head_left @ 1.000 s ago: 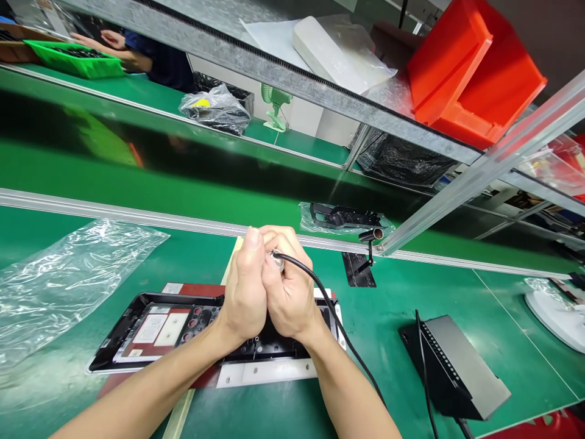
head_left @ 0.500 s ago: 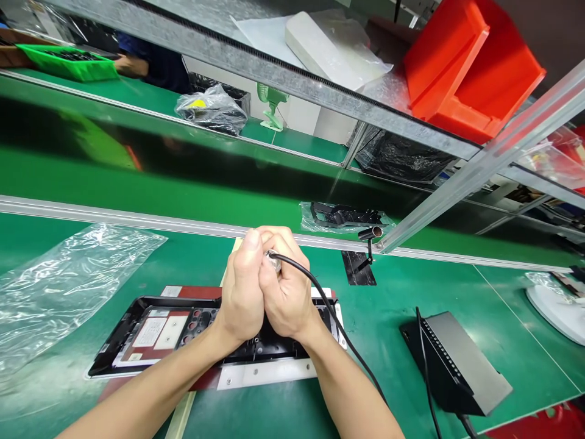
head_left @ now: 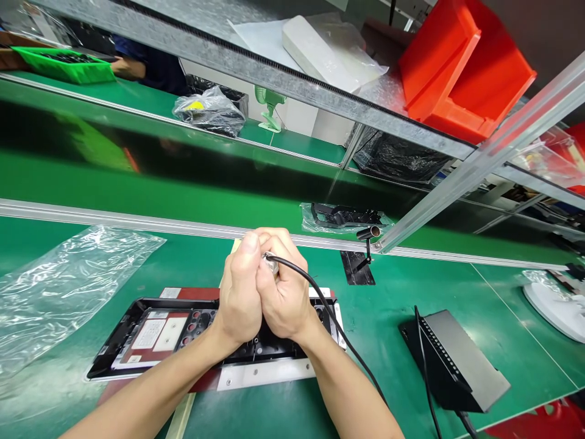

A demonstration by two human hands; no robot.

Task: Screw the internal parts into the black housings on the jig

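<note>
My left hand (head_left: 240, 296) and my right hand (head_left: 287, 296) are pressed together, fingers wrapped round an upright corded electric screwdriver (head_left: 271, 264). Only its silvery cable end shows; my hands hide the body and tip. A black cable (head_left: 326, 305) curves from it down past my right forearm. Below my hands lies a long black plastic housing (head_left: 280, 350), open side up, with cutouts and round holes at its left part. It rests in a red-brown fixture with white strips (head_left: 265, 374). My hands cover its middle.
Left lies a clear plastic bag (head_left: 77, 286). Right stand a metal ring holder (head_left: 368, 233) and a grey-black box (head_left: 461, 360) with a cord. A shelf overhead bears a red bin (head_left: 439, 79). Across the bench are a person's hand (head_left: 128, 67) and a green tray (head_left: 66, 64).
The view has shifted very slightly. My hands keep the same grip on the screwdriver over the housing; nothing else has visibly moved.
</note>
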